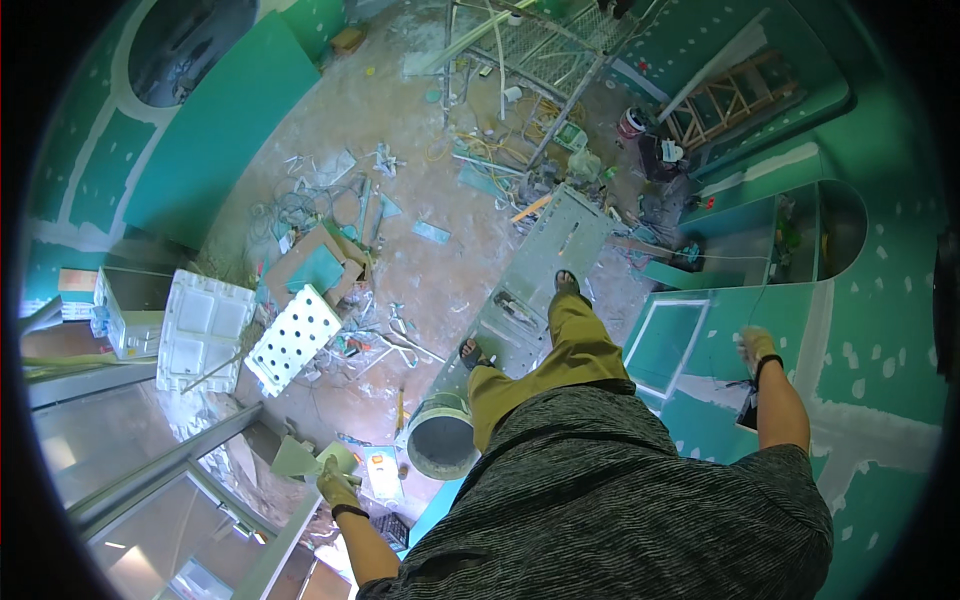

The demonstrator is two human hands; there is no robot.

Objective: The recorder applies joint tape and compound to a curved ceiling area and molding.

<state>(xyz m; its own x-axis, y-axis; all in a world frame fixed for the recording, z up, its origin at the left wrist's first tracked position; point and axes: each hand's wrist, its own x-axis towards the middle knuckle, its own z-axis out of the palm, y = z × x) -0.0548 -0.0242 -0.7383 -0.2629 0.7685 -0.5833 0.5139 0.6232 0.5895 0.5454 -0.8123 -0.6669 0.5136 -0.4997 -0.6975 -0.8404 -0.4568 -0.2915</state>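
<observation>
At the lower left, my gloved left hand (pixel 337 484) is closed round what looks like a putty knife (pixel 293 458), its broad pale-green blade pointing left. A pale green rounded piece (pixel 341 457) shows just beyond the fingers. My right hand (pixel 757 346), also gloved, is raised at the right in front of the green wallboard (pixel 870 350). Its fingers are curled, and I cannot make out what is in them. A small dark flat thing (pixel 747 410) shows beside the right wrist, partly hidden by the forearm. Between my left arm and legs stands a grey bucket (pixel 443 440).
My sandalled feet stand on a long narrow platform (pixel 490 345). Below lie a white perforated panel (pixel 294 338), a cardboard box (pixel 345 262), wires and board scraps. A metal scaffold frame (pixel 575 95) stands ahead. At the right are a wall niche (pixel 845 230) and a white-edged frame (pixel 645 380).
</observation>
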